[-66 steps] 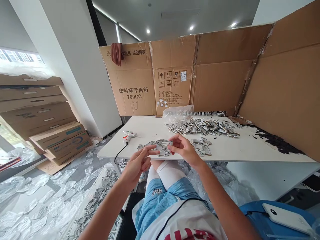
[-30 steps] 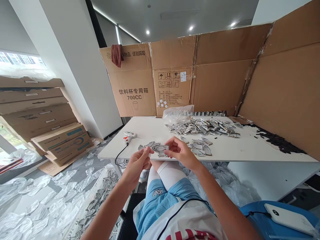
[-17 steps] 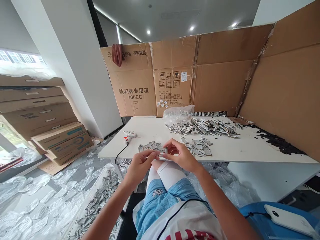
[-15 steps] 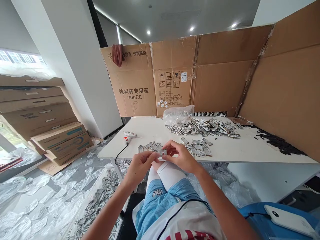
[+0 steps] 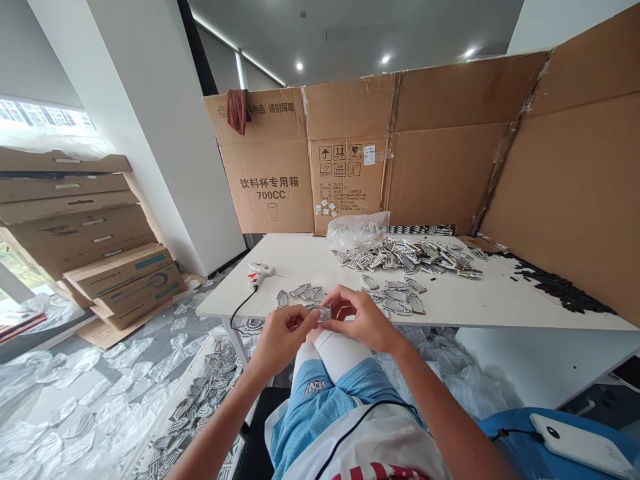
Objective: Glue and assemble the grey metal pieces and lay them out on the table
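Over my lap, just off the table's front edge, a small silver frame-shaped piece is pinched between both hands. My left hand grips one end of it with thumb and forefinger. At the other end, my right hand has its thumb and fingers closed on the piece. A few similar silver pieces lie on the table just beyond my left hand. Another loose group of these pieces sits to the right of my right hand. Fingers cover part of the held piece.
A white glue gun with a cord lies on the white table at left. Behind are a large heap of pieces, a clear plastic bag, and cardboard walls. Black bits lie at right; a phone is lower right.
The held piece has turned slightly between my fingers, and my right thumb has shifted a little lower toward it. The view has moved marginally; the table items lie as before.
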